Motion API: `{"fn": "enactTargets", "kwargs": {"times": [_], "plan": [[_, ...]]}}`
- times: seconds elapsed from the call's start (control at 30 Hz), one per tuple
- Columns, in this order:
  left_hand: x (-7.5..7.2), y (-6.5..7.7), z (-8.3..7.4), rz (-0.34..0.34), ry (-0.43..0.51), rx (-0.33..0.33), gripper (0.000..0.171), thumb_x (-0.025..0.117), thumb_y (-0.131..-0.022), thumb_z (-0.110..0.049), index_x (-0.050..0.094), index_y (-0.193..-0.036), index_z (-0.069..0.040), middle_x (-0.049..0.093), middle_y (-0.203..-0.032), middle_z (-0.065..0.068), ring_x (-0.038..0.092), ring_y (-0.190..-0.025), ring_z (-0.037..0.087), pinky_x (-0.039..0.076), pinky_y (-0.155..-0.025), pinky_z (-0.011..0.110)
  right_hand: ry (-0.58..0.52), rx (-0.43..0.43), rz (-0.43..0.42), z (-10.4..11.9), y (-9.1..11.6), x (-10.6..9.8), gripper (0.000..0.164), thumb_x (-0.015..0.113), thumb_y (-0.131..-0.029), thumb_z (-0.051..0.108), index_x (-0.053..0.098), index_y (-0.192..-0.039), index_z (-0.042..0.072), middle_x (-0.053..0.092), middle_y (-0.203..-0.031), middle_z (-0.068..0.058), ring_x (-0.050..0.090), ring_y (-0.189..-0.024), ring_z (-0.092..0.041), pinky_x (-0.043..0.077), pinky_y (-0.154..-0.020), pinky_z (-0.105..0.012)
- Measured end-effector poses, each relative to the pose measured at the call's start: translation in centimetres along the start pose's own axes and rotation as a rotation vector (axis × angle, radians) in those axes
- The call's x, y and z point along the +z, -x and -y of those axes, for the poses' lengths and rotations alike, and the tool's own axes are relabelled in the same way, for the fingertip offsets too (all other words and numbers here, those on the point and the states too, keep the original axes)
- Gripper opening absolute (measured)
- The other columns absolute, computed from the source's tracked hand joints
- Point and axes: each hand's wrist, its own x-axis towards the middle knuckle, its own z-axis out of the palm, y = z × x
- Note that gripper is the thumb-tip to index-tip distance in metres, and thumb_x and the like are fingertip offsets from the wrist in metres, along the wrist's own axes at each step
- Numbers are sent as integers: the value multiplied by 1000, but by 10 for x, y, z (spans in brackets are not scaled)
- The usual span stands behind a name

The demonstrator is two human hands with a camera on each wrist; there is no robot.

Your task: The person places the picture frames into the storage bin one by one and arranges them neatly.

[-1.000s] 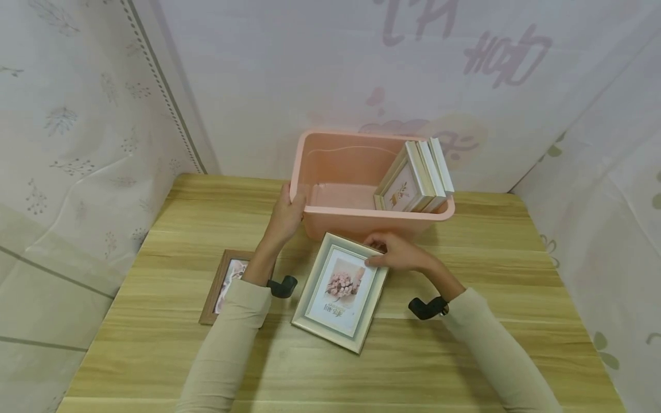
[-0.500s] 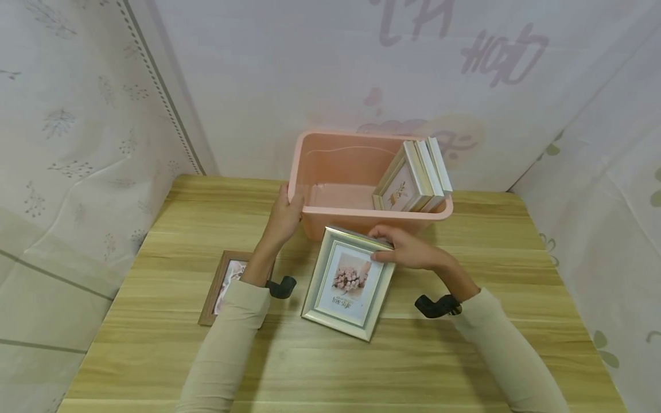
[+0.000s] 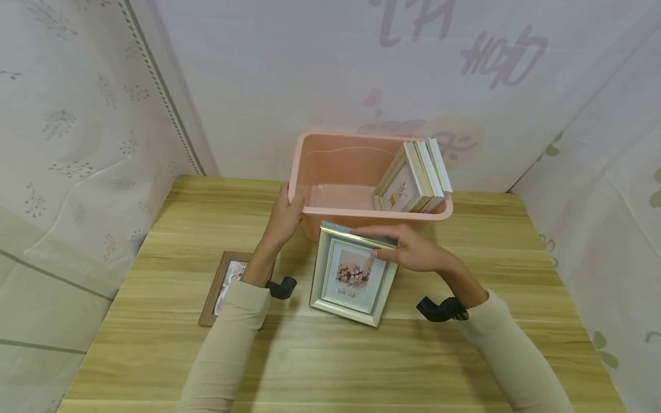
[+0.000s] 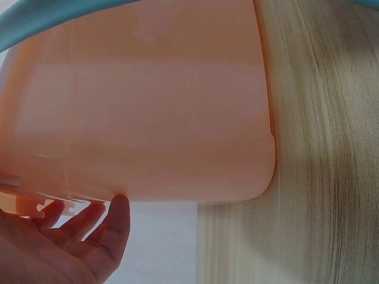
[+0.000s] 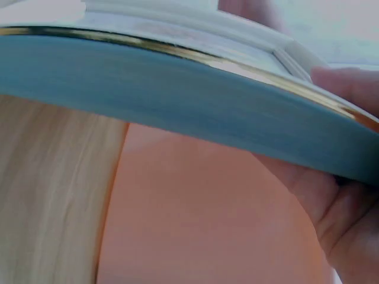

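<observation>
A picture frame (image 3: 356,272) with a pale silver-green border and a flower photo stands tilted in front of the pink plastic bin (image 3: 374,214). My right hand (image 3: 418,249) grips its upper right part, thumb on the front and fingers behind. The right wrist view shows the frame's blue-grey side (image 5: 177,106) across the hand, with the bin wall (image 5: 201,201) beyond. My left hand (image 3: 285,218) holds the bin by its left front corner, thumb over the rim. In the left wrist view, fingers (image 4: 115,228) rest against the bin's outer wall (image 4: 154,118).
Three light-coloured frames (image 3: 400,192) lean together inside the bin's right end. A brown picture frame (image 3: 219,289) lies on the wooden table (image 3: 320,367), partly hidden under the left forearm. A printed curtain (image 3: 330,74) hangs close behind the bin.
My right hand has raised the picture frame from lying nearly flat to a steeper tilt, shifting it slightly right and toward the bin. The left hand keeps its hold on the bin.
</observation>
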Motion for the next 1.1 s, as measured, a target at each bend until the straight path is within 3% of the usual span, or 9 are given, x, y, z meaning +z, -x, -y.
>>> {"fn": "enactTargets", "kwargs": {"times": [0.1,0.2,0.37,0.43,0.47,0.63,0.7,0.87,1.1], "plan": [[0,0,1,-4,0,4,50,39,-110,-32,38,-149,0,49,-100,13,46,-81,19,41,-69,29,15,-39,-34,5,2,-1,48,64,-99,-2,56,-146,0,65,-134,-16,57,-76,-13,47,-72,-29],[0,0,1,-4,-5,5,49,39,-109,-28,37,-150,0,49,-99,12,46,-80,20,41,-68,29,43,-51,-64,10,2,-3,48,65,-99,-2,57,-146,1,59,-146,-16,63,-105,-20,50,-87,-31],[1,-1,3,-5,-15,1,50,39,-108,-26,36,-151,-1,49,-98,11,46,-79,20,40,-67,29,83,8,-102,21,5,-7,49,67,-99,1,58,-146,4,56,-150,-11,54,-133,-25,48,-102,-34],[1,-1,3,-9,-14,1,50,39,-108,-25,36,-152,-1,49,-98,11,46,-79,20,40,-67,29,80,41,-116,26,7,-10,49,66,-99,1,57,-147,5,57,-149,-11,57,-128,-21,48,-98,-32],[1,-1,2,-12,-15,0,50,39,-108,-25,36,-152,0,49,-98,11,46,-79,20,40,-67,28,75,64,-122,28,7,-11,49,66,-100,2,57,-148,6,61,-143,-12,62,-114,-18,50,-89,-29],[1,-1,1,-21,-16,1,48,39,-108,-24,38,-149,2,48,-95,10,46,-77,19,39,-66,29,40,115,-159,41,10,-20,49,64,-101,2,55,-149,5,66,-130,-16,59,-87,-17,46,-72,-27],[0,-1,0,-24,-14,0,45,40,-109,-23,39,-147,2,48,-93,10,45,-77,19,39,-65,29,50,108,-178,46,11,-24,49,64,-101,1,55,-149,5,64,-135,-17,61,-97,-21,48,-78,-28],[0,-2,1,-25,-20,-5,45,40,-108,-22,39,-146,1,47,-93,9,45,-77,19,39,-66,29,71,74,-219,57,12,-33,50,63,-100,-1,55,-149,5,61,-141,-18,61,-103,-28,51,-82,-27],[0,-1,1,-14,-13,7,47,39,-108,-22,39,-146,4,46,-91,9,44,-75,19,38,-63,28,30,50,-273,68,16,-45,49,61,-100,-5,55,-147,2,66,-121,-22,62,-92,-30,55,-73,-29]]}}
